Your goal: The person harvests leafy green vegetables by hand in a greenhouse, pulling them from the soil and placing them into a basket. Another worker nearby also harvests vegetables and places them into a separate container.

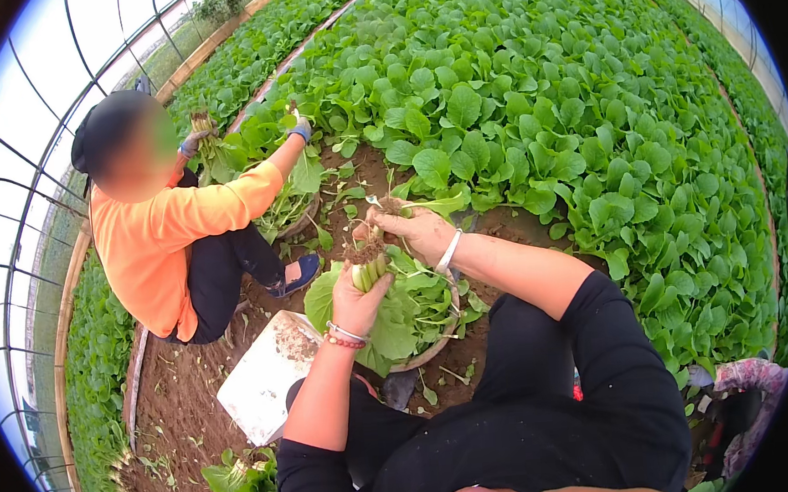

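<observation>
A bunch of leafy greens (369, 273) is gripped in my left hand (355, 302), with its soil-caked roots up and its leaves hanging down. Just above and to the right, my right hand (420, 234) pinches a small plant by its dirty roots (391, 206); its leaf (442, 205) points right. Both hands are over a round basket (435, 351) heaped with loose leaves (408, 307). The fingertips of my right hand come close to the bunch's roots; whether they touch it I cannot tell.
A white foam box (273, 374) lies left of the basket. A co-worker in an orange top (180, 226) crouches at the left with greens in both gloved hands. Dense growing greens (494, 115) fill the bed ahead. Cut bunches (246, 482) lie on the soil at lower left; another person's patterned sleeve (753, 385) shows at lower right.
</observation>
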`<state>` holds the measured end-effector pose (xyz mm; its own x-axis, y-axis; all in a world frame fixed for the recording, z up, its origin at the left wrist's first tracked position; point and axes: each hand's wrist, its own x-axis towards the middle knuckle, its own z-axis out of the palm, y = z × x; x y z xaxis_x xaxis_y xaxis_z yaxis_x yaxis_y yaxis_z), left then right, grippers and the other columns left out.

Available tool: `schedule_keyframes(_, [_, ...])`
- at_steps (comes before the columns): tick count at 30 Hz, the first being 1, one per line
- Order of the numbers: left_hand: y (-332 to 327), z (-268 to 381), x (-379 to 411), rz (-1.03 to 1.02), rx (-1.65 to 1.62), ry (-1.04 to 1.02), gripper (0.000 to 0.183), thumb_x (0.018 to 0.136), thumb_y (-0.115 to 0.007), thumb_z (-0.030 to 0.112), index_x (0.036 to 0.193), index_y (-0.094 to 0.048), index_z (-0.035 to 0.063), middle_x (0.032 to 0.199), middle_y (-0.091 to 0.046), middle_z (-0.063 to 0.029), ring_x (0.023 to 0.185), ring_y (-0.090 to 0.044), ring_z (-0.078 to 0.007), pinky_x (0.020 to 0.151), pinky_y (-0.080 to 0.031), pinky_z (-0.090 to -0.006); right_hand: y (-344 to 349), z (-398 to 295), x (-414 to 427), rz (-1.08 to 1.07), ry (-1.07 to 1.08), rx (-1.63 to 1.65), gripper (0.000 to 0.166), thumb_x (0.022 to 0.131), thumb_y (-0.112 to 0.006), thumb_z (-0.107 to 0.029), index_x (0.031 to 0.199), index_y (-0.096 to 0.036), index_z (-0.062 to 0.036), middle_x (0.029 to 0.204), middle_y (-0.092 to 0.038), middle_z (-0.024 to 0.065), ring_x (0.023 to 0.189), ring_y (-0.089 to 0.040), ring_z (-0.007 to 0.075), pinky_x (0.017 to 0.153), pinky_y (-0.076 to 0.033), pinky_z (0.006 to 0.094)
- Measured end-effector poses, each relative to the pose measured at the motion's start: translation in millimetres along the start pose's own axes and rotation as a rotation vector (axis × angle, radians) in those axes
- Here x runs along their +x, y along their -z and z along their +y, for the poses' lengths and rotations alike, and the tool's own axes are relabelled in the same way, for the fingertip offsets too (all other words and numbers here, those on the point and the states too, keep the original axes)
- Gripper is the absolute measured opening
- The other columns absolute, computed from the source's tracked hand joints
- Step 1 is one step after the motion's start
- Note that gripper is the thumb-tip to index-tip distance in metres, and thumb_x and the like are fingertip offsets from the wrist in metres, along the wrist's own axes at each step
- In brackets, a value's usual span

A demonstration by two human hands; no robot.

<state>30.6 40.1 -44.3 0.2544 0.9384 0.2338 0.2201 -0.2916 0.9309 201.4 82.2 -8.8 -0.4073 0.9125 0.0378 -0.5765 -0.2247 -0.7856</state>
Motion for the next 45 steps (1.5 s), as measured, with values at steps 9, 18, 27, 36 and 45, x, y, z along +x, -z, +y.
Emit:
schedule_keyframes(9, [20.4, -0.8, -10.5, -0.092, -0.084, 0.215, 0.028, 0.078, -0.064, 0.004, 0.104, -0.057, 0.0008, 0.092, -0.06, -0.0017, 0.079, -0.056, -0.0096, 0.072, -0.046, -0.024, 25.3, -7.9, 13.8, 0.292, 0.399, 0.073, 0.022, 0.092, -0.045, -0.027, 0.093, -0.049, -0.0061, 0.085, -0.061, 0.0078, 0.087, -0.057, 0.0184, 0.079, -0.045, 0.0312])
schedule_keyframes(18, [30.8, 30.8, -14.9, -0.141, -0.61, 0.335, 0.028, 0.077, -0.065, 0.008, 0.104, -0.057, 0.0026, 0.103, -0.059, -0.0053, 0.083, -0.059, -0.0158, 0.076, -0.047, -0.0302, 44.9, -12.5, 10.5, -0.212, 0.039, -1.215, 0.059, 0.077, -0.062, -0.029, 0.129, -0.041, -0.0101, 0.128, -0.044, 0.0132, 0.113, -0.046, 0.0246, 0.096, -0.036, 0.0354])
schedule_keyframes(27, [21.5, 14.6, -8.2, 0.012, -0.342, 0.19, 0.032, 0.08, -0.059, 0.0, 0.111, -0.053, 0.0003, 0.109, -0.057, -0.0058, 0.088, -0.057, -0.012, 0.077, -0.046, -0.0267, 11.3, -31.4, -4.5, -0.072, 0.465, -1.341, 0.035, 0.08, -0.059, -0.018, 0.109, -0.056, 0.0009, 0.109, -0.057, 0.0143, 0.099, -0.055, 0.0265, 0.087, -0.043, 0.0347])
schedule_keyframes(36, [5.2, 15.1, -2.2, 0.209, -0.431, 0.117, 0.023, 0.089, -0.051, 0.015, 0.105, -0.055, -0.0006, 0.095, -0.059, -0.0031, 0.083, -0.054, -0.0085, 0.074, -0.044, -0.0226, -32.2, -9.7, -16.7, -0.097, 0.264, -1.145, 0.023, 0.073, -0.066, -0.014, 0.089, -0.057, -0.0001, 0.079, -0.056, 0.0089, 0.073, -0.058, 0.0168, 0.065, -0.048, 0.0273])
schedule_keyframes(45, [-2.1, 14.5, -1.8, 0.138, -0.651, 0.116, 0.023, 0.091, -0.048, 0.023, 0.102, -0.049, 0.0025, 0.091, -0.055, -0.002, 0.081, -0.053, -0.0098, 0.071, -0.044, -0.0222, -29.7, 9.1, -11.6, -0.106, 0.056, -0.681, 0.021, 0.078, -0.055, 0.0, 0.099, -0.052, -0.0001, 0.091, -0.054, 0.0069, 0.08, -0.057, 0.0119, 0.067, -0.051, 0.0243])
